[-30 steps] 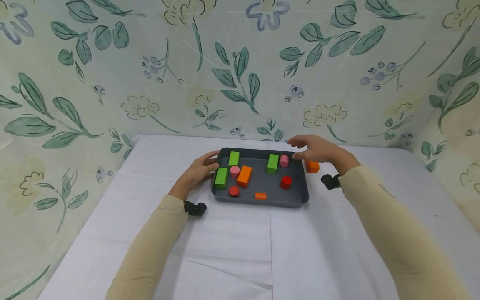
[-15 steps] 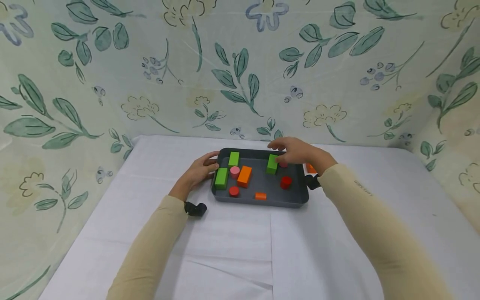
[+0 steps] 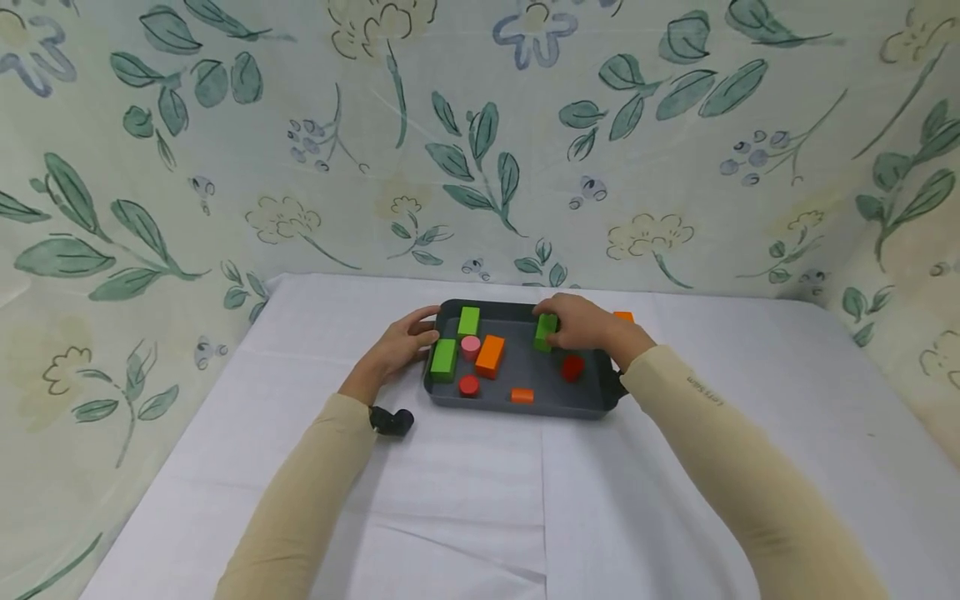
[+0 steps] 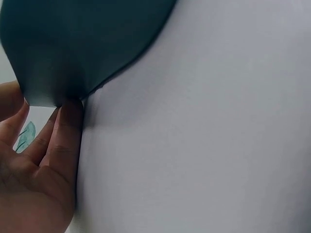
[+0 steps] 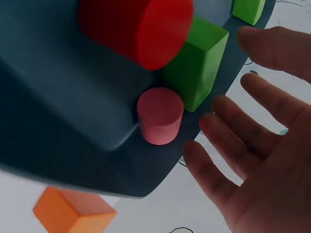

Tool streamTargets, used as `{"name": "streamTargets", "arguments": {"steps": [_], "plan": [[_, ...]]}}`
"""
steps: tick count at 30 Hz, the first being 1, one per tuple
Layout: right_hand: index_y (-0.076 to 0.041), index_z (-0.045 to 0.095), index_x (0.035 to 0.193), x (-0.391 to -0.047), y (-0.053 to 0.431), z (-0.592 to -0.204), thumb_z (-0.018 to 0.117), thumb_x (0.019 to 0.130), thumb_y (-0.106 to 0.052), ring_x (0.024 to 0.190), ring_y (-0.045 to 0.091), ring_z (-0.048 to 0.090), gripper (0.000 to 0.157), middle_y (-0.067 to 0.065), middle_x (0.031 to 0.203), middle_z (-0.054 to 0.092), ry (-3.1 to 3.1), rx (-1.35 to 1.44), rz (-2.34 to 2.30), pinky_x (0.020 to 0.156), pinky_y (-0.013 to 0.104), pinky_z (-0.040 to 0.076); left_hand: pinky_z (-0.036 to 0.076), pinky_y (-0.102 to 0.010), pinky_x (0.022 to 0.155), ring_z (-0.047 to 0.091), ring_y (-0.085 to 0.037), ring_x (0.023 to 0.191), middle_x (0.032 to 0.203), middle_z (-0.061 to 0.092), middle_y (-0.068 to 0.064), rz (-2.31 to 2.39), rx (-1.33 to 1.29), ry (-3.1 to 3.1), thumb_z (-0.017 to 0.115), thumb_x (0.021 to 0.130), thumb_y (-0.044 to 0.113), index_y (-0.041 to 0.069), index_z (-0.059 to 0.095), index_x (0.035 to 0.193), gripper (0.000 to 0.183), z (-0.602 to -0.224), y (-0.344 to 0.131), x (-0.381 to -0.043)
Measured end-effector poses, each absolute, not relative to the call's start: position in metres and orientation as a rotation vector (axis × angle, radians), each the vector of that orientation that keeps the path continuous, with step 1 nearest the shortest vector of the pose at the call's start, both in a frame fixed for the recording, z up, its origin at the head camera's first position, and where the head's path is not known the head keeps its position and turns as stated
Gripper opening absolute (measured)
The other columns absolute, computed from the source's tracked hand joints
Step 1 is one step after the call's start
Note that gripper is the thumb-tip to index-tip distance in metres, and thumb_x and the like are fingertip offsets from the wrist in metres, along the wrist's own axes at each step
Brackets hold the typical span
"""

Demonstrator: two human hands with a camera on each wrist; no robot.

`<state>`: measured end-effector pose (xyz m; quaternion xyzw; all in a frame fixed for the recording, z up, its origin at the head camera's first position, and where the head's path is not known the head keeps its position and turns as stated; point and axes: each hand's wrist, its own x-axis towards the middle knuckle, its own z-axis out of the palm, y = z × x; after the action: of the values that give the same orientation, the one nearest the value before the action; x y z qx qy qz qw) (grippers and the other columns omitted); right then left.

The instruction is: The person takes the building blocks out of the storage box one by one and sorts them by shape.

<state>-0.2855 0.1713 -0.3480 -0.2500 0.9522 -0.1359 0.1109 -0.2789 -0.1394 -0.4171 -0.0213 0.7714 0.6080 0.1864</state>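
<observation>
A dark grey tray (image 3: 528,367) lies on the white-covered table. My left hand (image 3: 399,343) rests against its left edge, fingers extended; in the left wrist view the fingertips touch the tray's outer wall. My right hand (image 3: 585,323) is over the back right of the tray, thumb and fingers reaching about a green block (image 3: 545,332). The right wrist view shows these fingers spread and apart from the green block. Beside that block stands a pink cylinder (image 5: 160,116), hidden by the hand in the head view. A red cylinder (image 3: 572,368) is just in front of the right hand.
On the tray's left side are two green blocks (image 3: 443,360), a pink cylinder (image 3: 470,347), an orange block (image 3: 491,357) and a red cylinder (image 3: 468,385). A small orange piece (image 3: 522,395) lies by the front wall. Another orange block (image 5: 73,213) sits outside, right of the tray.
My right hand has moved left from the tray's right edge, over the pink cylinder, and lowered to the green block. The left hand has stayed at the tray's left edge.
</observation>
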Motion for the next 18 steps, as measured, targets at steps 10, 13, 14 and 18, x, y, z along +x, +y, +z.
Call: {"name": "streamTargets", "arguments": {"steps": [10,13,14,18], "plan": [[0.001,0.057,0.135,-0.288,0.171,-0.360,0.073,0.086,-0.016,0.107,0.031,0.056,0.054,0.021,0.131,0.057,2.830,-0.637,-0.345,0.101,0.045,0.053,0.034,-0.049,0.122,0.035,-0.030,0.149,0.162,0.032,-0.010,1.715,-0.054,2.163,0.054,0.102,0.016,0.034,0.034,0.154,0.059,-0.417,-0.140,-0.279],[0.000,0.061,0.131,-0.288,0.170,-0.362,0.074,0.085,-0.014,0.108,0.032,0.056,0.050,0.022,0.132,0.055,2.826,-0.625,-0.357,0.102,0.045,0.054,0.034,-0.049,0.122,0.035,-0.029,0.149,0.162,0.033,-0.010,1.707,-0.053,2.165,0.054,0.102,0.017,0.035,0.035,0.153,0.058,-0.418,-0.140,-0.279],[-0.001,0.061,0.130,-0.287,0.170,-0.363,0.074,0.085,-0.014,0.109,0.032,0.056,0.048,0.021,0.133,0.054,2.823,-0.619,-0.360,0.102,0.045,0.053,0.035,-0.049,0.122,0.035,-0.029,0.149,0.162,0.033,-0.009,1.702,-0.058,2.169,0.054,0.102,0.017,0.035,0.035,0.153,0.058,-0.418,-0.140,-0.279],[-0.001,0.060,0.129,-0.286,0.166,-0.361,0.076,0.084,-0.012,0.108,0.031,0.055,0.049,0.018,0.130,0.057,2.812,-0.582,-0.360,0.103,0.045,0.053,0.036,-0.049,0.121,0.037,-0.028,0.148,0.161,0.035,-0.009,1.695,-0.062,2.190,0.054,0.102,0.018,0.036,0.036,0.152,0.057,-0.418,-0.140,-0.279]]}}
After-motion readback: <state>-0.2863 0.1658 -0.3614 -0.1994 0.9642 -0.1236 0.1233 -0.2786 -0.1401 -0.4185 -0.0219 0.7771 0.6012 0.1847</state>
